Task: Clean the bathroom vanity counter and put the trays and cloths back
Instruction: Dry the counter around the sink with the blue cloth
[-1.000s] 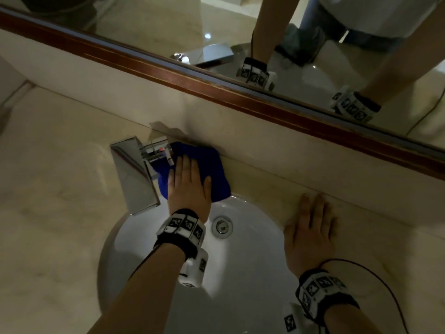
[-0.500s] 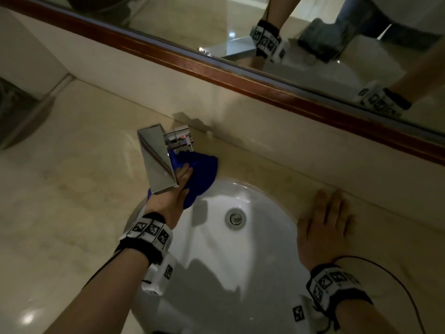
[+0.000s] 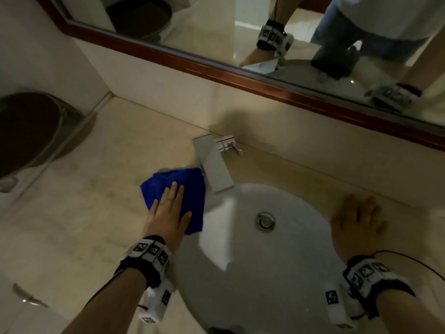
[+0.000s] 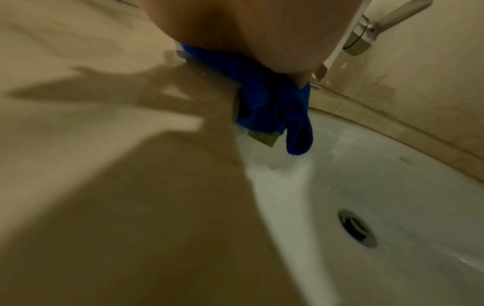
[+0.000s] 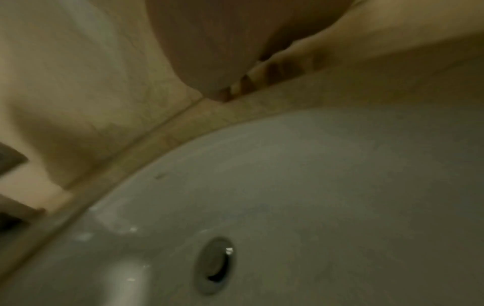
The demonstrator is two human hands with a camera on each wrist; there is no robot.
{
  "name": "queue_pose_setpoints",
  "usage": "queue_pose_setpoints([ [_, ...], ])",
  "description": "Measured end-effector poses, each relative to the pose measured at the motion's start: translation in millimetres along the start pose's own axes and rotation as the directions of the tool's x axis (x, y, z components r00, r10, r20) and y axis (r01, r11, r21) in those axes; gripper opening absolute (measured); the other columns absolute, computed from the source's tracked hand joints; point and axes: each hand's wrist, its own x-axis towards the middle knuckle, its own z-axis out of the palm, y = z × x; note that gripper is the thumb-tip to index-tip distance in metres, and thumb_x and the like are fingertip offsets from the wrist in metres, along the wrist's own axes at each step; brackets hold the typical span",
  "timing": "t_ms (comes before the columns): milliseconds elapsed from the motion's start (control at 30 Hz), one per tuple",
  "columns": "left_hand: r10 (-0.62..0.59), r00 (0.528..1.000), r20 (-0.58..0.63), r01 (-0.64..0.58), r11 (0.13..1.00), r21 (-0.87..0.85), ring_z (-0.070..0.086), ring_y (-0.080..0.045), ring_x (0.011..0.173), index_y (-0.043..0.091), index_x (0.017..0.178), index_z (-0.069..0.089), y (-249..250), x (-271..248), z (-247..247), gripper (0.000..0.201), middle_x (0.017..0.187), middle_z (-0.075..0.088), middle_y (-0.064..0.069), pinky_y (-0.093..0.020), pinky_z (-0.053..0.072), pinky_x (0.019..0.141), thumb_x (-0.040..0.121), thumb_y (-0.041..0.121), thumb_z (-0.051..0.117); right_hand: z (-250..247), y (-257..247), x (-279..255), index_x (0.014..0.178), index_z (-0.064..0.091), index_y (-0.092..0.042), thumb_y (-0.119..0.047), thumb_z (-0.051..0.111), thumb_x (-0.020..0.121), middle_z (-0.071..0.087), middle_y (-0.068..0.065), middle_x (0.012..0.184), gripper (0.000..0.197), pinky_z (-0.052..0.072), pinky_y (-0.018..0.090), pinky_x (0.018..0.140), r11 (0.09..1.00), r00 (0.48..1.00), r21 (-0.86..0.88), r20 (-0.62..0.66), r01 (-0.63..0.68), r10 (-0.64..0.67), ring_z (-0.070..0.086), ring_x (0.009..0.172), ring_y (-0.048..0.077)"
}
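A blue cloth (image 3: 175, 186) lies on the beige stone counter (image 3: 96, 189), just left of the chrome tap (image 3: 213, 165) and at the basin's left rim. My left hand (image 3: 168, 208) presses flat on it with straight fingers. In the left wrist view the blue cloth (image 4: 261, 99) bunches under my palm and one corner hangs over the basin edge. My right hand (image 3: 356, 222) rests flat on the counter at the right rim of the white basin (image 3: 240, 273); its fingers (image 5: 275, 68) lie spread on the stone.
A wood-framed mirror (image 3: 216, 68) runs above the backsplash. A dark round tray or bowl (image 3: 29, 133) sits at the far left of the counter. The basin drain (image 3: 265, 221) is in the middle of the basin.
My left hand has swept the blue cloth from behind the tap, round its front, to the counter on the tap's left. The right hand has stayed flat beside the basin.
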Motion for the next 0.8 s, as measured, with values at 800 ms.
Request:
queue_pose_setpoints([
  [800, 0.045, 0.984, 0.172, -0.043, 0.999, -0.016, -0.026, -0.010, 0.141, 0.028, 0.142, -0.029, -169, -11, -35, 0.071, 0.149, -0.036, 0.010, -0.037, -0.017, 0.115, 0.084, 0.064, -0.007, 92, -308, -205, 0.152, -0.009, -0.032, -0.055, 0.006, 0.097, -0.008, 0.002, 0.161, 0.061, -0.004, 0.047, 0.118, 0.868, 0.828, 0.341, 0.546, -0.360, 0.128, -0.006, 0.148, 0.022],
])
